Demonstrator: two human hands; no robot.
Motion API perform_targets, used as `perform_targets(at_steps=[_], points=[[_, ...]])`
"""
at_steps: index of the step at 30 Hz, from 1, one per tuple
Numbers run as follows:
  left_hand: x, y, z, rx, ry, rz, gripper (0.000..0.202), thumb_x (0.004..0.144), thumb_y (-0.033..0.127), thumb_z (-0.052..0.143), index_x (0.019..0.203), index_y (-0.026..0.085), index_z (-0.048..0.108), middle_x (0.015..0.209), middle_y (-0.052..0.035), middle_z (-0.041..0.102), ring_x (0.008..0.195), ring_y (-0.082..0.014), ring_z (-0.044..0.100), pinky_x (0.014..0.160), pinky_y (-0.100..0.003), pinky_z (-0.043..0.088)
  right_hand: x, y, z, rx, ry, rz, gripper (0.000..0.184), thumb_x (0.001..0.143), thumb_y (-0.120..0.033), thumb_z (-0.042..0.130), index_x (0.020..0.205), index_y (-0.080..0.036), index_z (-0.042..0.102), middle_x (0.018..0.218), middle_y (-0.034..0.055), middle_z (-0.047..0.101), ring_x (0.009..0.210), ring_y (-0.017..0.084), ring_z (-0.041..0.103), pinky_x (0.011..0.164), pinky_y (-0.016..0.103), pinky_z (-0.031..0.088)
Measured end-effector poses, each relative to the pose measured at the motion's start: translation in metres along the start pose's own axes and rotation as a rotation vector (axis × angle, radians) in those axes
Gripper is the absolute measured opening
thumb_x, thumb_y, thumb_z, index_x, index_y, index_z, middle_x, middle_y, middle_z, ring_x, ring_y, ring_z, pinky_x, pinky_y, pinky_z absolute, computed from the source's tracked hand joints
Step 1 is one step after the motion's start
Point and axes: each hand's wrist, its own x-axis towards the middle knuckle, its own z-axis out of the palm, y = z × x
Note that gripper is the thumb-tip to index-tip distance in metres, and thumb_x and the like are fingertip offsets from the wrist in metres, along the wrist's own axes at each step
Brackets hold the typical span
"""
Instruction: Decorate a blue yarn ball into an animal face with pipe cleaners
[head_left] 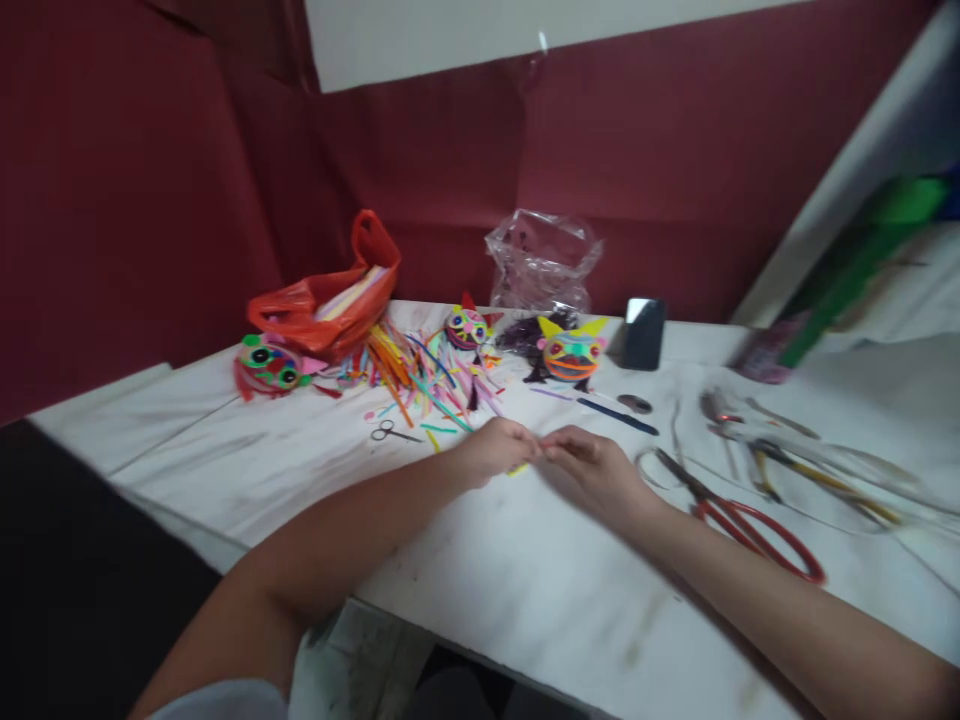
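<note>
My left hand (501, 450) and my right hand (592, 468) meet fingertip to fingertip just above the white marbled table (480, 600). Both are closed in a pinch. Whatever lies between the fingertips is too small and blurred to name. A bit of yellow strip (517, 469) shows just below the left fingers. Left of my hands lie small scissors (394, 433) and a loose teal strip (438, 429). Beyond them sits a heap of coloured fuzzy strips (420, 375). Large red-handled scissors (750, 525) rest to the right of my right hand.
Along the back stand a red plastic bag (300, 308), a clear plastic bag (544, 260) and a black phone-like object (643, 335). Decorated animal-face figures sit there: one green-eyed (271, 367), one pink-nosed (468, 328), one yellow-eared (570, 352). Pliers-like tools with yellow handles (832, 485) and wire lie right.
</note>
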Motion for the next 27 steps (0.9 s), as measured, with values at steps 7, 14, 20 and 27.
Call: perform_targets(at_steps=[7, 14, 20, 27], points=[[0.001, 0.002, -0.003, -0.114, -0.075, 0.087, 0.014, 0.060, 0.026, 0.063, 0.060, 0.014, 0.056, 0.044, 0.0062, 0.043, 0.042, -0.0053, 0.034, 0.046, -0.022, 0.025, 0.004, 0.006, 0.009, 0.430, 0.089, 0.186, 0.033, 0.063, -0.048, 0.074, 0.071, -0.018, 0.062, 0.064, 0.0002, 0.060, 0.064, 0.015, 0.054, 0.069, 0.030, 0.044], [-0.002, 0.001, -0.002, 0.122, -0.015, 0.049, 0.011, 0.063, 0.024, 0.060, 0.060, 0.015, 0.054, 0.043, 0.0082, 0.041, 0.042, -0.0052, 0.033, 0.047, -0.021, 0.024, 0.002, 0.003, -0.003, -0.146, -0.017, -0.164, 0.011, 0.083, -0.027, 0.053, 0.075, -0.019, 0.057, 0.073, 0.0034, 0.058, 0.068, 0.016, 0.052, 0.066, 0.029, 0.043], [-0.003, 0.000, 0.001, 0.262, 0.068, 0.152, 0.007, 0.065, 0.017, 0.056, 0.059, 0.013, 0.059, 0.052, 0.0060, 0.051, 0.049, -0.0055, 0.037, 0.051, -0.020, 0.028, 0.001, 0.002, -0.008, -0.452, -0.059, -0.341, 0.017, 0.080, -0.008, 0.043, 0.076, -0.020, 0.056, 0.076, 0.0067, 0.058, 0.070, 0.017, 0.054, 0.066, 0.028, 0.044], [-0.002, 0.000, 0.000, 0.338, 0.132, 0.208, 0.011, 0.070, 0.019, 0.056, 0.061, 0.013, 0.060, 0.047, 0.0083, 0.042, 0.046, -0.0060, 0.032, 0.049, -0.020, 0.027, 0.002, 0.007, 0.003, -0.168, 0.068, -0.058, 0.010, 0.079, -0.020, 0.051, 0.075, -0.018, 0.060, 0.073, 0.0045, 0.063, 0.067, 0.017, 0.057, 0.065, 0.029, 0.044]])
